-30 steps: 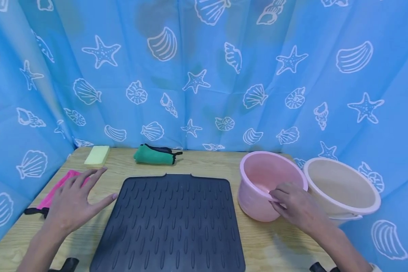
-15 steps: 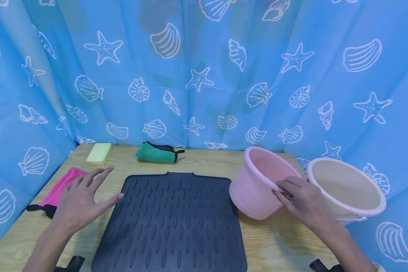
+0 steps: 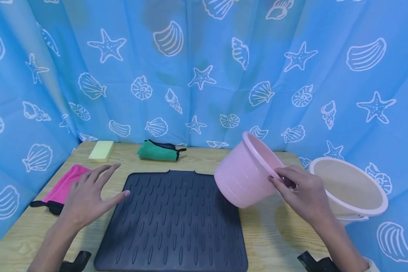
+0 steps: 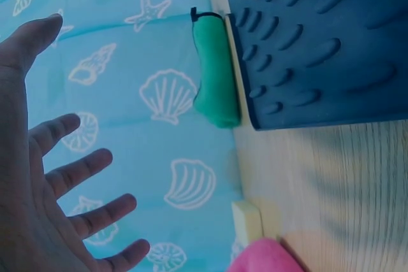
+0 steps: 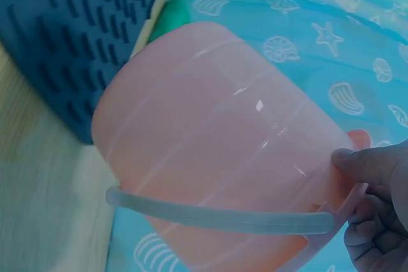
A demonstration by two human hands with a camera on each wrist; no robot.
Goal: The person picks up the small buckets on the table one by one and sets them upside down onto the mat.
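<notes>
A pink bucket hangs tilted over the right edge of the dark ridged mat, its mouth facing up and to the right. My right hand pinches the bucket's rim between thumb and fingers. In the right wrist view the bucket's side and its pale handle show, with the thumb against the rim. My left hand is held in the air left of the mat, fingers spread and holding nothing. Below it lies a pink cloth with black trim.
A cream bucket stands at the right. Along the table's back edge lie a pale yellow sponge and a rolled green cloth with black trim. A blue shell-print curtain encloses the back and sides.
My right hand has lifted the pink bucket from the table, tipped it and moved it left over the mat's edge. The left hand stays spread in nearly the same place.
</notes>
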